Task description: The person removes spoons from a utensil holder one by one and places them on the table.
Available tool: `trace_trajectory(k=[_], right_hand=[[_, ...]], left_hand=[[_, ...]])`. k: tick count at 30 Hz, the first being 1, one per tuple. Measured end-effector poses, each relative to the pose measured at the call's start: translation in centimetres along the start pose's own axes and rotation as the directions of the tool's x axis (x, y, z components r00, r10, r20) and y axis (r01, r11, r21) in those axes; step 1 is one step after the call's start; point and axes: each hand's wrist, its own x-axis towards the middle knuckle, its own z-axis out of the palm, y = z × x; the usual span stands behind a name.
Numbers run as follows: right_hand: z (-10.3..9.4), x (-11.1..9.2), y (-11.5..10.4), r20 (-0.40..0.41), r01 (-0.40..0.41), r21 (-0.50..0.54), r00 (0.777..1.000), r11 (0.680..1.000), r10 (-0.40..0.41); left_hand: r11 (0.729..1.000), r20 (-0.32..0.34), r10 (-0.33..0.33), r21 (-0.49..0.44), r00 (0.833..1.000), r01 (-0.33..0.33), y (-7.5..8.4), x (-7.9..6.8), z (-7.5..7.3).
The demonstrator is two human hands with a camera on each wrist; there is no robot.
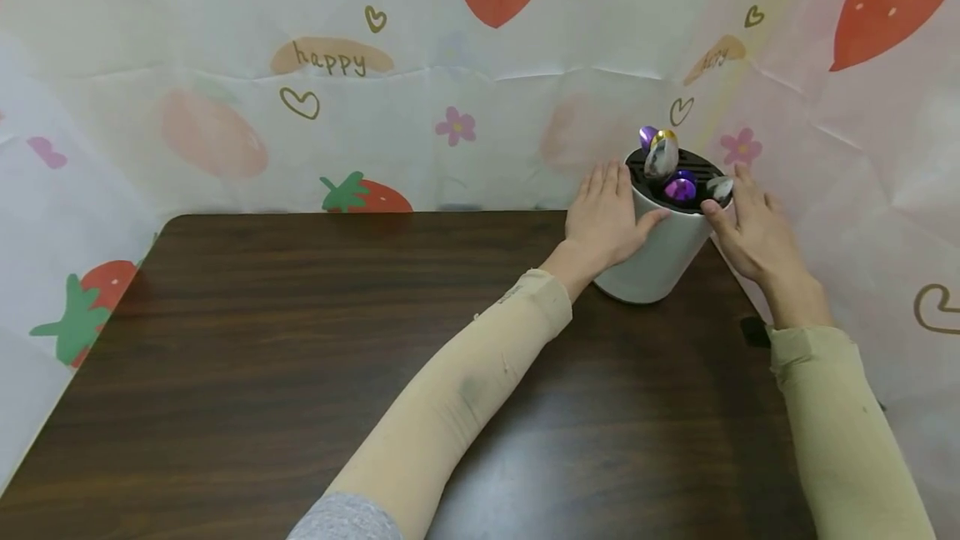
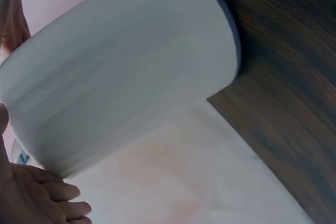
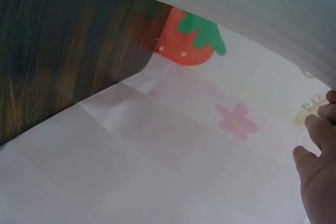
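Note:
A white cylindrical holder [image 1: 654,261] stands at the far right corner of the table. Its black slotted top [image 1: 696,162] carries several shiny rounded pieces that look like spoon heads: a silver one [image 1: 662,158], a purple one [image 1: 681,187] and others. My left hand [image 1: 600,219] lies against the holder's left upper side, fingers straight and thumb along the front. On the opposite side, my right hand [image 1: 761,232] touches near the rim, its fingers extended. The holder's white wall [image 2: 121,72] fills much of the left wrist view; handles inside it are hidden.
The dark wooden table [image 1: 300,340] stretches left and forward of the holder. Behind and to the right hangs a strawberry-printed sheet [image 1: 525,107], close to the holder. A small black object [image 1: 754,332] sits at the table's right edge, beside the right wrist.

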Motion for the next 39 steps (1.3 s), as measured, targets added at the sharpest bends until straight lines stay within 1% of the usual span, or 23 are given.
trace_trajectory(k=[4,6,9,13,18,24,30,35,39], right_hand=[[0.4,0.3,-0.8,0.001,-0.006,0.008,1.000,1.000,0.006],[0.6,0.5,-1.2,0.000,0.004,0.004,1.000,1.000,-0.004],[1.0,0.6,-1.7,0.002,0.040,-0.007,0.999,0.999,-0.040],[1.6,1.2,-3.0,0.019,0.104,-0.044,0.994,0.994,-0.104],[2.4,1.6,-5.0,0.027,0.159,-0.076,0.987,0.984,-0.158],[3.5,1.6,-7.4,0.028,0.220,-0.079,0.975,0.972,-0.219],[5.1,2.0,-9.9,0.022,0.291,-0.076,0.957,0.954,-0.291],[6.1,2.2,-12.0,0.036,0.322,-0.083,0.947,0.943,-0.320],[7.0,2.2,-13.9,0.027,0.343,-0.095,0.939,0.934,-0.342]], left_hand=[[1.000,-0.018,-0.025,-0.005,1.000,0.025,-0.5,-0.3,-0.2],[1.000,-0.029,-0.029,-0.005,0.999,0.029,-1.0,-0.5,-0.3],[1.000,-0.046,-0.028,-0.011,0.999,0.027,-1.9,-1.1,-0.3],[0.999,-0.066,-0.034,-0.025,0.997,0.033,-3.7,-2.0,-0.5],[0.999,-0.091,-0.029,-0.028,0.995,0.026,-6.1,-3.2,-1.2],[0.998,-0.106,-0.035,-0.062,0.994,0.029,-8.8,-5.0,-2.0],[0.997,-0.117,-0.054,-0.054,0.992,0.048,-11.6,-7.1,-2.9],[0.996,-0.110,-0.069,-0.070,0.992,0.062,-13.6,-8.9,-3.7],[0.995,-0.113,-0.085,-0.070,0.990,0.077,-15.2,-10.5,-4.3]])
